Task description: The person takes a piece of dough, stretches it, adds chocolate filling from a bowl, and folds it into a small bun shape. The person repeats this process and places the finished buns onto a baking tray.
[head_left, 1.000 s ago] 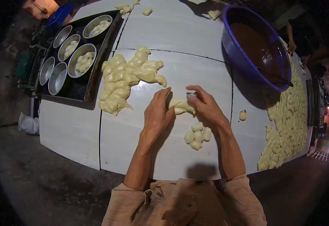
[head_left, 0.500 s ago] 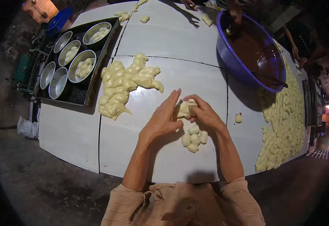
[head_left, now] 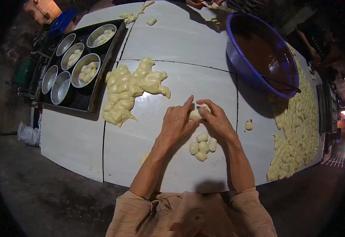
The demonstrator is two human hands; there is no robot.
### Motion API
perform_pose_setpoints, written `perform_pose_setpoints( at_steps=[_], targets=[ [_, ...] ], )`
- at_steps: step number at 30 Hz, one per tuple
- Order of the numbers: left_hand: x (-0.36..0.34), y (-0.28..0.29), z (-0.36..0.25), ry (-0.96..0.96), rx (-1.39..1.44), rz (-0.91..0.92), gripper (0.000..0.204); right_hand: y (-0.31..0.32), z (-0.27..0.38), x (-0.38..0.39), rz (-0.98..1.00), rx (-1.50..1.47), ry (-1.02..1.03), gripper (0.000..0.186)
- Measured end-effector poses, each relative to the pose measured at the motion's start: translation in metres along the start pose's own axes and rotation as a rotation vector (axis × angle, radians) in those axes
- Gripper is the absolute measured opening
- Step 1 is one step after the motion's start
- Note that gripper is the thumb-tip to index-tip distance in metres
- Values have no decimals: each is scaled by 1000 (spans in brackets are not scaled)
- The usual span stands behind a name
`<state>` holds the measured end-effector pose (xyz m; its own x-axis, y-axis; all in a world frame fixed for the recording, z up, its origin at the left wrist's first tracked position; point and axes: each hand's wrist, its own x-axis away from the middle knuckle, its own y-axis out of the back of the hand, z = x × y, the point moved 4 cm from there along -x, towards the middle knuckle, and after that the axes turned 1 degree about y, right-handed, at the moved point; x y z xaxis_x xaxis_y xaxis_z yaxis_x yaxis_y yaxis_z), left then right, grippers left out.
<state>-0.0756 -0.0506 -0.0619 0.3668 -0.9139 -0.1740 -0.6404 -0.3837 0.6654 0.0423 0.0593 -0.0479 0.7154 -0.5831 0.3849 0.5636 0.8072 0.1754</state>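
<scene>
My left hand (head_left: 175, 121) and my right hand (head_left: 216, 120) hold a small piece of pale dough (head_left: 194, 115) between them on the white table (head_left: 172, 166). My left index finger points forward with its thumb at the dough's near side; my right fingers curl over the dough. A cluster of several smooth dough balls (head_left: 202, 146) lies just nearer me, between my forearms. Beyond my left hand spreads a lumpy mass of dough (head_left: 125, 93). A small lump (head_left: 249, 125) sits to the right, and another bit of dough (head_left: 143, 158) is partly hidden by my left forearm.
A black tray (head_left: 93, 98) of metal pans, some holding dough, occupies the left. A purple tub (head_left: 233, 43) of brown liquid stands at the right, beside a wide sheet of dough pieces (head_left: 292, 138). Co-workers' hands (head_left: 194, 4) (head_left: 314, 55) show at the far and right edges.
My hands have drawn together and shifted slightly nearer me, closing round the dough piece. A co-worker's hand that was inside the tub half a second ago is out of it.
</scene>
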Motion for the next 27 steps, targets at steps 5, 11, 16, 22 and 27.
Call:
perform_pose_setpoints(
  at_steps=[5, 11, 16, 22, 27],
  targets=[
    [0, -2, -11, -27, -22, -1, 80, 5, 3, 0, 76, 171, 40, 32],
    [2, -14, -16, 37, -153, -67, 30, 3, 14, 6, -97, 384, 260, 22],
    [9, -32, -14, 2, -231, -126, 29, 6, 6, 6, -52, 238, 71, 20],
    [11, -45, -7, 6, -415, -154, 42, 31, 20, 47, -9, -611, 0, 13],
    [10, -34, -12, 187, -319, 78, 65, 56, 27, 61, 30, -700, 171, 45]
  ],
)
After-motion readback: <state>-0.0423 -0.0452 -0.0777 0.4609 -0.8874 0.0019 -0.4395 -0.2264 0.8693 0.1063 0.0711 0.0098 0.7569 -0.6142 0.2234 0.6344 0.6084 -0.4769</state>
